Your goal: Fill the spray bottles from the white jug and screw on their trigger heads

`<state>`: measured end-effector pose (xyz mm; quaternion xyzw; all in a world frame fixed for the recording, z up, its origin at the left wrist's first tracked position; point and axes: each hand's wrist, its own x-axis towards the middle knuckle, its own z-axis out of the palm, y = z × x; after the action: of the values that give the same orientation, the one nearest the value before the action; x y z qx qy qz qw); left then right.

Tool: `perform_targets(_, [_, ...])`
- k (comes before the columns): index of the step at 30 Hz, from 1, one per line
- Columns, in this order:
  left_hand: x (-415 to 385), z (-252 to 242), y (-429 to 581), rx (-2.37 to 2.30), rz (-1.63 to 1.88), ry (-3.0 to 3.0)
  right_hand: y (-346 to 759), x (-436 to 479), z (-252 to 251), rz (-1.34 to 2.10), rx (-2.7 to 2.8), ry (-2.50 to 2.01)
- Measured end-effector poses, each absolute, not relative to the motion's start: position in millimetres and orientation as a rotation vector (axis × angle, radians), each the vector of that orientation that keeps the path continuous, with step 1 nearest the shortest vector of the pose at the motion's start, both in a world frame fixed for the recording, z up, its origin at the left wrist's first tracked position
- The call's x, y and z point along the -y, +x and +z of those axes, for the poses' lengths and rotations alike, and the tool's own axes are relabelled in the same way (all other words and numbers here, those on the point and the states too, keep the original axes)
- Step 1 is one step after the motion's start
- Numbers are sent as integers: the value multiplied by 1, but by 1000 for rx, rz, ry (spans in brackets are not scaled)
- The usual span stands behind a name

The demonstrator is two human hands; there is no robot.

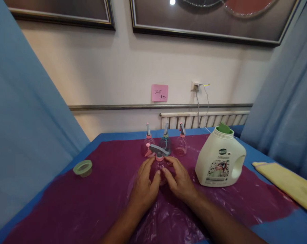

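Observation:
A small clear spray bottle [159,162] with a pink collar and grey trigger head stands on the purple plastic sheet [97,200]. My left hand [144,186] wraps its left side and my right hand [178,179] wraps its right side, fingers curled around the body. Three more small spray bottles stand in a row just behind: one on the left [148,140], one in the middle [165,141] and one on the right [181,143]. A large white detergent jug [219,159] with its green spout uncovered stands to the right of my right hand.
A green cap [82,167] lies at the left on the sheet. A folded yellow cloth [288,184] lies at the right on the blue table cover. Blue curtains hang on both sides. A radiator, a wall socket and a pink note are on the wall behind.

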<state>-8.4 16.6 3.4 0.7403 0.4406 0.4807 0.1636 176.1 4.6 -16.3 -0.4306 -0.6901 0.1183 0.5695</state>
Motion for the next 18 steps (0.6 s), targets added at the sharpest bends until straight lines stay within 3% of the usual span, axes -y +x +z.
perform_targets(9, [-12,24,-13,-1354,1512,1963,179,3,-11,189,1593,-1017])
perform_targets(18, [-2,32,-11,-1359,1408,1899,184,7,2,147,1512,-983])
